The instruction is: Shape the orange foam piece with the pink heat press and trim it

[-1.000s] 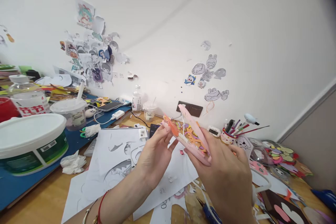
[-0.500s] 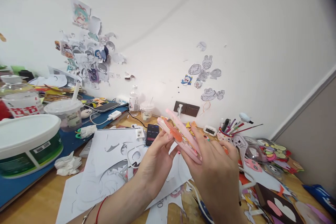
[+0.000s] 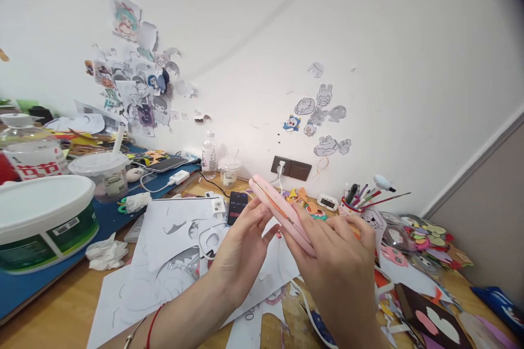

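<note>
A thick pink case (image 3: pixel 282 212) is held tilted above the desk, its two halves pressed nearly together with a thin orange line showing in the seam. My right hand (image 3: pixel 333 251) wraps round its right end, fingers over the top. My left hand (image 3: pixel 245 251) pinches its lower left side, fingertips partly hidden behind it. Loose white paper sheets (image 3: pixel 172 262) with grey drawings lie below my hands. A phone (image 3: pixel 238 208) showing a timer lies just beyond my left hand.
A green and white tub (image 3: pixel 45 223) and a lidded cup (image 3: pixel 102 174) stand at left. Crumpled tissue (image 3: pixel 107 252) lies nearby. A pen holder (image 3: pixel 352 210), a small clock (image 3: pixel 327 203) and colourful paper cutouts (image 3: pixel 429 234) are at right. A white cable (image 3: pixel 307 305) crosses the desk.
The pink case has gone from gaping, with orange pieces showing inside, to nearly closed. My right hand pressed its upper half down; my left hand stayed almost in place.
</note>
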The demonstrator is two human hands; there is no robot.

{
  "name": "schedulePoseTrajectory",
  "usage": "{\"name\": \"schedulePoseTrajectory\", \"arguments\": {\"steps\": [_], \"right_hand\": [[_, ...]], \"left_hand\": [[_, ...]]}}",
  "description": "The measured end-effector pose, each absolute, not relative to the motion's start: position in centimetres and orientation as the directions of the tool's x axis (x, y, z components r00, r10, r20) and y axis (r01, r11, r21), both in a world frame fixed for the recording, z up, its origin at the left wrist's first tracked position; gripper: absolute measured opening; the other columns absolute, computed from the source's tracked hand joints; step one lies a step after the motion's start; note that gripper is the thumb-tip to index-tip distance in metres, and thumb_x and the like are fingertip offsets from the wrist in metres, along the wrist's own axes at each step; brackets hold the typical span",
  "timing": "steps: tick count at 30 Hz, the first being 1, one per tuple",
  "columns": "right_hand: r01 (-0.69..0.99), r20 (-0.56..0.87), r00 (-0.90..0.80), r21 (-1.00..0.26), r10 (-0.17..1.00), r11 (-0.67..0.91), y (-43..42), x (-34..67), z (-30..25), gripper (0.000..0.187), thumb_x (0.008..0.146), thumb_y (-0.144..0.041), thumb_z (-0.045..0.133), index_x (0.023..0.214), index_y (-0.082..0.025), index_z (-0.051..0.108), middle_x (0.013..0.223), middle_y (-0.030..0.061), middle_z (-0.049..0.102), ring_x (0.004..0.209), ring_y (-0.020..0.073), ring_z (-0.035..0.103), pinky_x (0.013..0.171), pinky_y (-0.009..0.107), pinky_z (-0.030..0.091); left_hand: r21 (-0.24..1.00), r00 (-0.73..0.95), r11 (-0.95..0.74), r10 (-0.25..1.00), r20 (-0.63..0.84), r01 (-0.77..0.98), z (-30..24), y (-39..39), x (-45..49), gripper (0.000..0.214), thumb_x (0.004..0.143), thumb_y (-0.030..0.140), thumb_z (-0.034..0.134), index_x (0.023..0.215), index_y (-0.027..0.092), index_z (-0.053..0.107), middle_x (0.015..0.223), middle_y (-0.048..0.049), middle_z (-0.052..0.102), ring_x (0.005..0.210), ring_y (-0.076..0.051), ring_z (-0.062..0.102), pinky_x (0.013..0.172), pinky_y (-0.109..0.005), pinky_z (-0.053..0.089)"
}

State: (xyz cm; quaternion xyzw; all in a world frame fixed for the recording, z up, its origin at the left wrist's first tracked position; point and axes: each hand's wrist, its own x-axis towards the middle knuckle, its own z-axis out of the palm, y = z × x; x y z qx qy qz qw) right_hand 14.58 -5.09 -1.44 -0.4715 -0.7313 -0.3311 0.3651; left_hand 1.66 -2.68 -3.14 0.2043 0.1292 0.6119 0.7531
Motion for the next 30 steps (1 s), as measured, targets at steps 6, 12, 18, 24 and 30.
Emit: {"name": "schedulePoseTrajectory", "arguments": {"steps": [6, 12, 18, 24, 30], "right_hand": [[0.835, 0.688, -0.267, -0.184, 0.674, 0.518, -5.0, 16.0, -0.8, 0.018, 0.077, -0.034, 0.064, 0.092, -0.025, 0.069, 0.059, -0.0035, 0.056, 0.064, 0.0160, 0.050, 0.078, 0.036, 0.040], [0.759, 0.492, -0.269, -0.421, 0.828, 0.497, -4.7, 16.9, -0.4, 0.021, 0.078, -0.044, 0.059, 0.088, -0.028, 0.068, 0.070, -0.0018, 0.059, 0.075, 0.0187, 0.053, 0.067, 0.032, 0.043], [0.708, 0.317, -0.357, -0.523, 0.879, 0.475, -4.4, 16.7, -0.1, 0.031, 0.085, -0.044, 0.049, 0.065, -0.022, 0.060, 0.065, -0.0015, 0.056, 0.069, 0.0161, 0.052, 0.057, 0.026, 0.038], [0.612, 0.229, -0.389, -0.660, 0.892, 0.436, -3.5, 16.3, -1.2, 0.034, 0.088, -0.046, 0.042, 0.075, -0.019, 0.059, 0.059, -0.0032, 0.048, 0.054, 0.0111, 0.043, 0.047, 0.023, 0.029], [0.514, 0.261, -0.378, -0.739, 0.889, 0.435, -3.3, 16.3, -1.3, 0.042, 0.085, -0.056, 0.041, 0.069, -0.019, 0.051, 0.053, -0.0046, 0.037, 0.048, 0.0099, 0.035, 0.046, 0.025, 0.025]], "left_hand": [[0.686, 0.003, -0.232, 0.946, 0.323, -0.690, -2.2, -1.1, -0.9, 0.024, 0.079, 0.031, 0.063, 0.101, 0.020, 0.068, 0.110, -0.0061, 0.064, 0.108, -0.021, 0.052, 0.089, -0.028, 0.040], [0.839, -0.032, -0.493, 0.866, 0.500, -0.230, -0.8, -0.9, -3.7, 0.017, 0.070, 0.024, 0.073, 0.086, 0.019, 0.075, 0.092, -0.0079, 0.071, 0.092, -0.022, 0.060, 0.076, -0.025, 0.045], [0.924, 0.090, -0.380, 0.920, 0.382, -0.046, -0.4, -1.0, -4.7, 0.013, 0.073, 0.030, 0.070, 0.077, 0.019, 0.074, 0.084, -0.0078, 0.072, 0.080, -0.021, 0.061, 0.069, -0.026, 0.047], [0.907, -0.013, -0.411, 0.911, 0.411, -0.093, -0.3, -1.1, -4.6, 0.011, 0.069, 0.019, 0.073, 0.058, 0.020, 0.071, 0.084, -0.0070, 0.071, 0.087, -0.021, 0.059, 0.078, -0.024, 0.040], [0.870, -0.006, -0.489, 0.872, 0.489, -0.067, -0.6, -1.6, -4.4, 0.009, 0.076, 0.027, 0.066, 0.077, 0.020, 0.071, 0.085, -0.0068, 0.070, 0.085, -0.021, 0.060, 0.070, -0.024, 0.043]]}}
